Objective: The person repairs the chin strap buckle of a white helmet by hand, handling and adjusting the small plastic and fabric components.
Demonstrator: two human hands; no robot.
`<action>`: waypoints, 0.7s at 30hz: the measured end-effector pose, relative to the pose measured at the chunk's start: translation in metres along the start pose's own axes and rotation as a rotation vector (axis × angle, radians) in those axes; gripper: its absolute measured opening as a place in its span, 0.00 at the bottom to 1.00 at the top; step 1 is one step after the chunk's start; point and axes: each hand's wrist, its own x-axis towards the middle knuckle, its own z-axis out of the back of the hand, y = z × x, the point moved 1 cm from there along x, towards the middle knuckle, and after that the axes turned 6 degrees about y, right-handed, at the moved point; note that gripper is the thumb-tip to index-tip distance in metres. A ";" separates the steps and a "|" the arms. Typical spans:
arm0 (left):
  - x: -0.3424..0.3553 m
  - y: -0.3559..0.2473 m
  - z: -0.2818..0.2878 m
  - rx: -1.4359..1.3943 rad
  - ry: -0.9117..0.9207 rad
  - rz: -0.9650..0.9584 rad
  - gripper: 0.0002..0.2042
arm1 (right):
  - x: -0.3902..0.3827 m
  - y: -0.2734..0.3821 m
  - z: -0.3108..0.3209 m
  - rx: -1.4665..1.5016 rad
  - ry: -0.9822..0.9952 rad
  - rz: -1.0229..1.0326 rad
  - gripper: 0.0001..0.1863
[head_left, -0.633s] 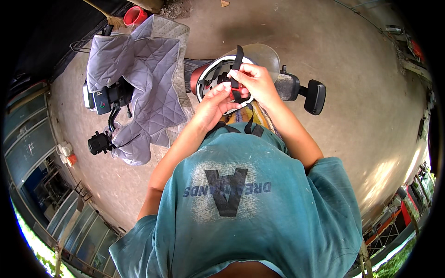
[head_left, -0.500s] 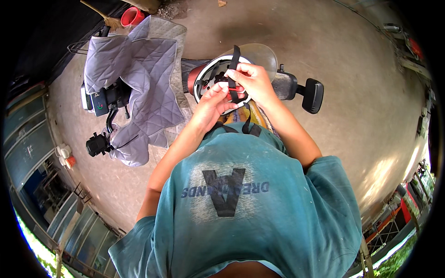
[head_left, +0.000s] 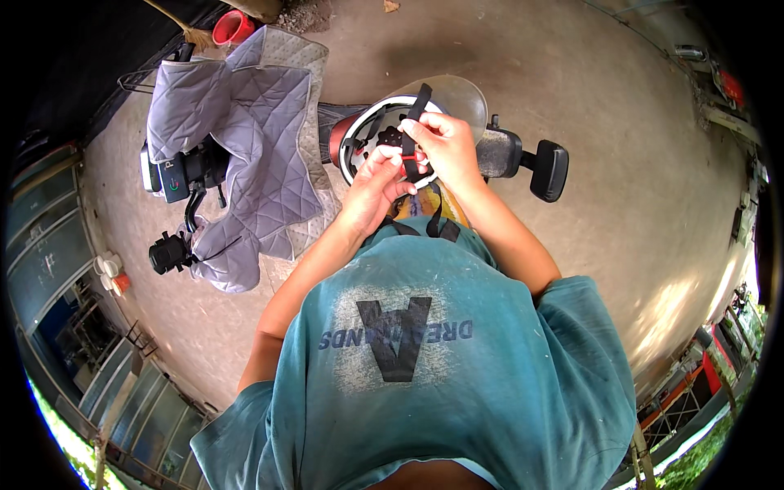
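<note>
An upturned helmet (head_left: 349, 131) with a red shell, white rim, padded inside and clear visor lies on the scooter in front of me. My left hand (head_left: 380, 184) has its fingertips closed on a small red buckle (head_left: 412, 158) over the helmet's opening. My right hand (head_left: 445, 145) pinches the black strap (head_left: 421, 98) that runs through that buckle, its thumb on the strap just above it. The other fingertips are partly hidden. More black straps hang below the helmet near my shirt.
A grey quilted cover (head_left: 269, 155) drapes over the scooter's handlebars at left, by a black control box (head_left: 175, 184). A black backrest (head_left: 549, 170) sticks out at right. A red bucket (head_left: 233, 28), a straw broom (head_left: 196, 37) and white containers (head_left: 110, 269) stand near the walls.
The view has shifted slightly. Both hands have moved very little, still on the strap and buckle, and the strap's upper end leans a bit more to the right.
</note>
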 end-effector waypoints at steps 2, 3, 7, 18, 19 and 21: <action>-0.001 0.000 -0.002 0.010 -0.017 0.002 0.06 | 0.000 -0.002 0.000 0.003 -0.019 0.011 0.13; -0.001 0.000 -0.002 0.015 -0.025 0.003 0.06 | 0.001 -0.002 0.000 0.005 -0.028 0.016 0.13; -0.001 0.003 0.000 0.009 -0.007 0.000 0.06 | -0.001 0.004 -0.001 0.018 -0.045 0.025 0.13; -0.007 -0.001 0.016 0.118 -0.073 0.031 0.11 | 0.006 0.002 0.000 -0.125 0.046 0.144 0.12; -0.008 -0.004 0.019 0.183 -0.142 0.012 0.13 | 0.007 0.001 0.001 -0.146 0.065 0.138 0.12; -0.012 -0.009 0.024 0.308 -0.284 -0.029 0.16 | 0.007 0.001 0.003 -0.190 0.106 0.128 0.12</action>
